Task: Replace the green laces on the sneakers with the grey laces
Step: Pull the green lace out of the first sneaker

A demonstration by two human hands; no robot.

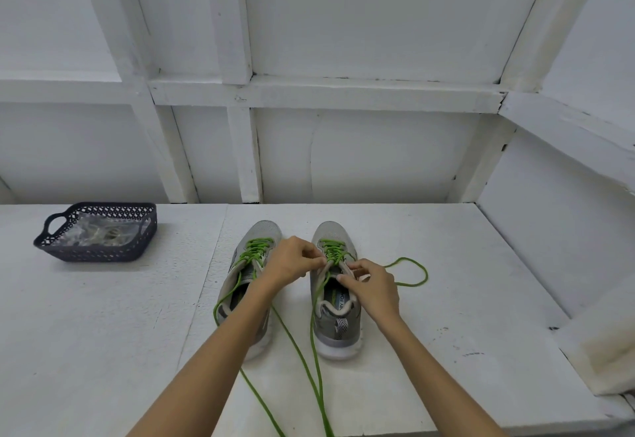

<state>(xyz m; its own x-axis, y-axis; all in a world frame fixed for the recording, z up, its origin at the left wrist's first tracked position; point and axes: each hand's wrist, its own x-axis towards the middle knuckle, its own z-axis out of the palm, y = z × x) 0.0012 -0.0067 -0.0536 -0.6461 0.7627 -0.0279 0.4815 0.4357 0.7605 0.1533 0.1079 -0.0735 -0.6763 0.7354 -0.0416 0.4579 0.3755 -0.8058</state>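
Both my left hand (292,261) and right hand (372,287) pinch the green lace (331,254) on the right sneaker (335,295), beside the left sneaker (252,265). They stand on a white table (103,316) before white panelled walls (360,24), with a dark basket (99,232) far left.

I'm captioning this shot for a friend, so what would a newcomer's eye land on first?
The bright green laces on two grey sneakers in the middle of the table, with loose ends trailing toward the camera. The left hand and right hand pinch the lacing on the right sneaker. A dark basket sits far left.
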